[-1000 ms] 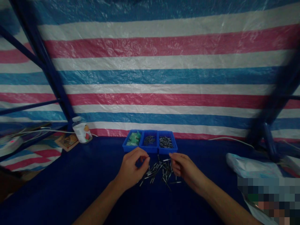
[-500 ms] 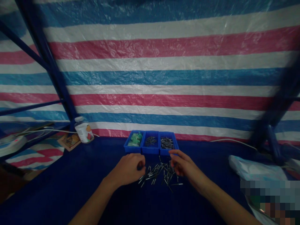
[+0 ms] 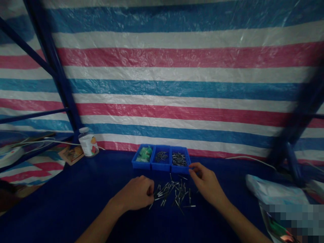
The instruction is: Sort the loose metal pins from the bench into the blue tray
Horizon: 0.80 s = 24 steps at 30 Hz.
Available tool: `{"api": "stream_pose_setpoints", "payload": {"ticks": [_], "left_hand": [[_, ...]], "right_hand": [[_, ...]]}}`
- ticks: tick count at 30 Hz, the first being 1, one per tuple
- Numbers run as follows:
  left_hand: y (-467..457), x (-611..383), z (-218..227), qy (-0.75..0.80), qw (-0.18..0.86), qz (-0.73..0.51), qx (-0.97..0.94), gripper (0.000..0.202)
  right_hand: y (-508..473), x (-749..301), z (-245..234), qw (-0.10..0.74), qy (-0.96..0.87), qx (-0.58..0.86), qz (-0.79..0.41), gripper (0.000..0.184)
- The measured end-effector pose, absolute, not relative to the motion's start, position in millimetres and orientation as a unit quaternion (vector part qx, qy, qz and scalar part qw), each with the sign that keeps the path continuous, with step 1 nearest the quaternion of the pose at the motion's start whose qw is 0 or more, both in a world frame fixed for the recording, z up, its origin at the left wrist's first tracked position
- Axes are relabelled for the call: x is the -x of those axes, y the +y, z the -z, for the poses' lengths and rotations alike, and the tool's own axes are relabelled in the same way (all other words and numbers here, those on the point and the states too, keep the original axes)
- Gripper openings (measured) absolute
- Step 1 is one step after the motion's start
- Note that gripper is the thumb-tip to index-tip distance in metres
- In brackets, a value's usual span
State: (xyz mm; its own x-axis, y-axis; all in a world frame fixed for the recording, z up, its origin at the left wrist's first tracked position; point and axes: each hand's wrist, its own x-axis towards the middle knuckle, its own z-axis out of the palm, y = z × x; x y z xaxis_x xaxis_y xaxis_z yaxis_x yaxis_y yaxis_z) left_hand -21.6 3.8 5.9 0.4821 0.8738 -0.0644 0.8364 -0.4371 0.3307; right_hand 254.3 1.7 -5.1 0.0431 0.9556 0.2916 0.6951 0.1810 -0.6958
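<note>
A scatter of several small metal pins (image 3: 173,194) lies on the dark blue table (image 3: 76,199). My left hand (image 3: 138,194) rests on the table at the left edge of the scatter, fingers curled and pinched at the pins. My right hand (image 3: 206,182) hovers just right of the scatter, near the front right corner of three joined blue bins (image 3: 161,158), its fingers pinched together on something I cannot make out. The left bin holds green pieces (image 3: 144,153); the middle and right bins hold metal pins (image 3: 179,159).
A white jar with a lid (image 3: 87,142) stands at the back left beside a flat card (image 3: 71,154). A striped tarp (image 3: 177,84) hangs behind the table. Blue frame posts (image 3: 58,74) rise left and right. A plastic bag (image 3: 273,192) lies at the right.
My left hand has dropped from a raised pinch down onto the left edge of the pins. My right hand has moved back and right, toward the right bin.
</note>
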Motion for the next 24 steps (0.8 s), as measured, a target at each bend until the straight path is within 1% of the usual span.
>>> {"api": "stream_pose_setpoints", "payload": {"ticks": [3, 6, 9, 11, 17, 19, 22, 24], "left_hand": [[4.2, 20.3, -4.7, 0.506, 0.161, -0.063, -0.845, 0.009], [4.0, 19.4, -4.1, 0.505, 0.169, -0.069, -0.843, 0.011], [3.1, 19.2, -3.6, 0.504, 0.17, -0.077, -0.843, 0.011], [2.5, 19.2, -3.4, 0.502, 0.17, -0.081, -0.844, 0.011], [2.3, 19.0, -3.3, 0.497, 0.17, -0.086, -0.847, 0.011], [2.7, 18.9, -3.4, 0.498, 0.169, -0.087, -0.846, 0.012], [3.7, 18.6, -3.7, 0.492, 0.175, -0.088, -0.848, 0.014], [4.1, 18.5, -4.1, 0.488, 0.177, -0.093, -0.849, 0.014]], "right_hand": [[2.6, -250.0, 10.9, 0.267, -0.745, 0.603, -0.097, 0.028], [3.2, -243.9, 17.0, 0.17, -0.799, 0.575, -0.055, 0.031], [5.4, -240.6, 20.6, 0.115, -0.818, 0.564, -0.02, 0.034], [8.4, -239.9, 21.3, 0.102, -0.822, 0.56, -0.004, 0.035], [14.8, -242.2, 26.3, 0.124, -0.818, 0.562, -0.011, 0.041], [13.1, -245.1, 28.4, 0.145, -0.823, 0.549, -0.012, 0.045], [11.1, -248.6, 27.6, 0.221, -0.841, 0.494, -0.016, 0.044], [14.5, -247.5, 25.1, 0.283, -0.846, 0.451, -0.01, 0.036]]}}
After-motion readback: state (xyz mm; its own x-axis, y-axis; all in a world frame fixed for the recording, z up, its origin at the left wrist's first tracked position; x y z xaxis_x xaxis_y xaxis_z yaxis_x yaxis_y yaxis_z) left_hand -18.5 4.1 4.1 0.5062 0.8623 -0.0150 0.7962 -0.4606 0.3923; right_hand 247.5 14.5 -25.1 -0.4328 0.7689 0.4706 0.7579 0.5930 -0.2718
